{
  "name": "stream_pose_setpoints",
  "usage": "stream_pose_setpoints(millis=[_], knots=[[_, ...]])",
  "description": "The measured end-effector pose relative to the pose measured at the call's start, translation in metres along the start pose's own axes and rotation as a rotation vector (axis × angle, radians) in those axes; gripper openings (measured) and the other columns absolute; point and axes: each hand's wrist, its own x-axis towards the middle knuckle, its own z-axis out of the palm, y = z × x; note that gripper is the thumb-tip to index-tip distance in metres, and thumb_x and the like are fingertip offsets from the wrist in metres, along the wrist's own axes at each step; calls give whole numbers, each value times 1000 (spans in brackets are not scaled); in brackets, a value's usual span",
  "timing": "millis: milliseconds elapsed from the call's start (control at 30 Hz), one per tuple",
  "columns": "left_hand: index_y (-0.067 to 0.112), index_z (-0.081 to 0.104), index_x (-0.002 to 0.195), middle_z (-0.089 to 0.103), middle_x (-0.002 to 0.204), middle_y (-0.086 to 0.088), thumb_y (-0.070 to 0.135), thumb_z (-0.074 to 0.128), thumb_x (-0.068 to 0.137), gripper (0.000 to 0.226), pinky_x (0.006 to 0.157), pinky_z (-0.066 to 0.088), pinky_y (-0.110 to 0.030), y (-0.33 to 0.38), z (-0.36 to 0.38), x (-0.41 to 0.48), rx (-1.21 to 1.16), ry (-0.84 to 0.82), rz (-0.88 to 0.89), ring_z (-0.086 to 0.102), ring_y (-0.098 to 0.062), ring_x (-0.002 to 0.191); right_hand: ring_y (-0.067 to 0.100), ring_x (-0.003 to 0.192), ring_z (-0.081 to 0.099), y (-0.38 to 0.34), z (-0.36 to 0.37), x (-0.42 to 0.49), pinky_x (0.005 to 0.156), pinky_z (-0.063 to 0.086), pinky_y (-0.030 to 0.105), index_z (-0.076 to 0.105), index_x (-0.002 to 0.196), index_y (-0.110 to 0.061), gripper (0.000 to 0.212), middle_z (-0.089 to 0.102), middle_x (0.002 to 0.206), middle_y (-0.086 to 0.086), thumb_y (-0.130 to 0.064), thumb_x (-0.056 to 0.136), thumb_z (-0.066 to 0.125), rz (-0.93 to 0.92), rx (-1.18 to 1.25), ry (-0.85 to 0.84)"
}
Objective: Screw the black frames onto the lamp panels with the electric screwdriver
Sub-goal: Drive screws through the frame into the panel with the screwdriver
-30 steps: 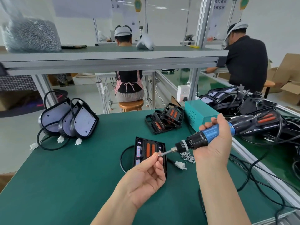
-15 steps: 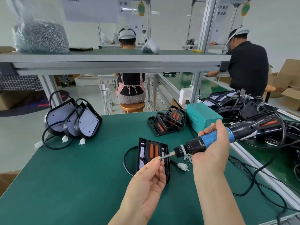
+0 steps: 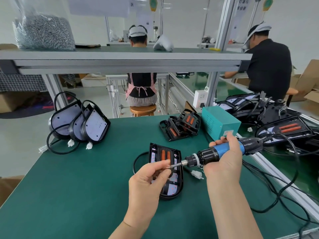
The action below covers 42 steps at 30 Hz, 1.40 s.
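Green bench mat (image 3: 86,187), factory line behind. We pinch screw (image 3: 168,167), barely visible, between left hand (image 3: 146,183) thumb and forefinger at bit tip of electric screwdriver (image 3: 207,156). Right hand (image 3: 224,159) wraps blue grip fully. Black frame (image 3: 170,196) on lamp panel (image 3: 173,188) lies directly beneath left fingertips (image 3: 164,163). Versus second ago, pinch stays at tip. We judge screw still seating, driving next.

Bright, even overhead light, soft shadows, sharp centre, wide-angle bending at edges.
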Motion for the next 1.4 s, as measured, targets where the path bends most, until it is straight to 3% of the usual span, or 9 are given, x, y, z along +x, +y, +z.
stream_pose_setpoints(millis=[100,167,300,367,433,567,733,1233,1400], knots=[[42,75,110,74,98,8,-5,76,82,55,82,51,-16,-9,-11,9,184,-14,113,67,-10,86,8,45,58,3,3,5,51,52,17,60,79,-18,18,60,54,-9,-22,90,73,-24,-17,-22],[39,72,116,70,100,14,8,76,84,45,81,48,-13,-16,-23,19,310,62,156,63,-7,87,9,47,58,5,5,9,53,52,18,60,83,-18,16,59,55,-9,-23,90,74,-45,-44,-57],[28,65,102,66,97,9,38,67,91,15,86,53,-35,-30,-41,62,501,136,-230,64,-11,91,11,51,54,16,14,14,53,50,21,56,100,-15,21,55,59,-5,-20,90,74,-114,-114,-143],[17,64,94,68,90,-1,55,61,90,38,74,55,-36,-39,-40,82,633,-23,-390,64,-21,79,11,49,52,25,18,12,51,49,22,56,96,-15,19,55,58,-4,-17,90,73,-150,-156,-211],[9,56,79,61,75,-3,63,57,89,55,54,45,-27,-44,-35,93,691,-141,-458,53,-23,61,12,47,52,35,22,10,51,48,24,56,89,-15,18,54,57,-2,-13,90,73,-178,-193,-269],[18,31,63,35,60,1,52,62,89,52,45,24,-23,-52,-30,96,595,-162,-493,32,-18,52,15,47,48,53,30,8,50,46,25,56,87,-9,16,51,55,1,-9,88,72,-265,-299,-374],[20,23,62,27,57,4,46,66,88,56,50,17,-27,-60,-30,93,540,-123,-477,26,-19,55,16,48,49,72,30,9,49,46,24,58,83,-11,17,53,57,3,-10,86,74,-253,-368,-414],[20,26,58,31,51,5,46,68,85,56,45,22,-23,-65,-29,93,506,-91,-470,29,-19,49,16,46,49,85,28,6,51,48,23,58,78,-16,20,53,56,5,-9,88,73,-247,-443,-501],[19,30,60,36,55,1,48,67,84,53,45,24,-22,-66,-28,93,477,-79,-474,30,-20,51,17,48,50,87,31,3,55,48,25,59,83,-11,15,52,57,4,-15,83,74,-235,-497,-649]])
